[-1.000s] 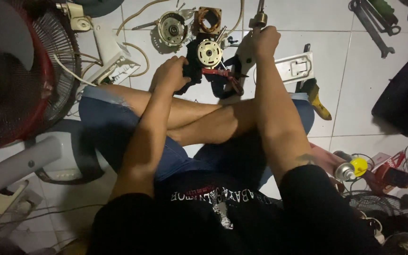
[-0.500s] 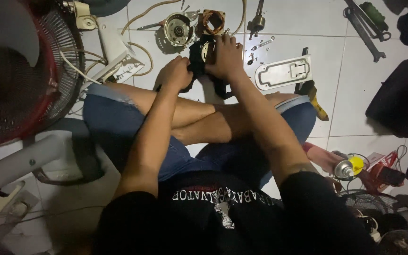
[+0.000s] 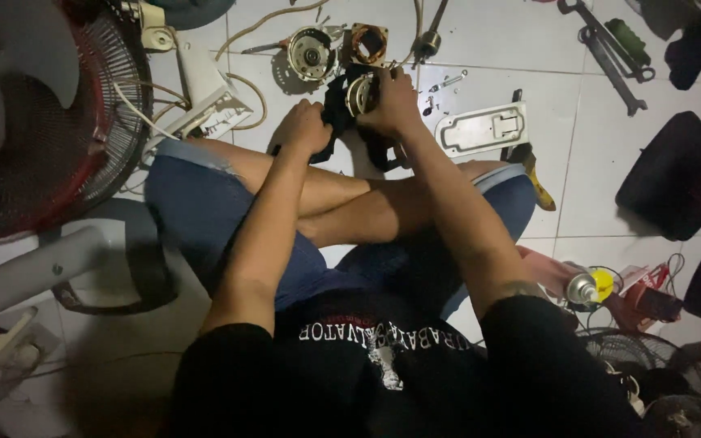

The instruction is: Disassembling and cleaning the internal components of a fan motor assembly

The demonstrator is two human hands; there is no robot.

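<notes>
A dull metal motor part [image 3: 360, 92] is seen wrapped in matt black cloth [image 3: 336, 113], and bare copper windings show on the stator [image 3: 367, 42] lying on the glossy white tiled floor [image 3: 578, 178]. The cover plate [image 3: 482, 130] looks of smooth off-white plastic, the wrenches [image 3: 610, 57] of grey metal. The fan guard [image 3: 83, 138] is formed of thin painted wire.

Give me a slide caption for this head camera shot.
Seated cross-legged on tile, left hand and right hand grip a fan motor.
</notes>
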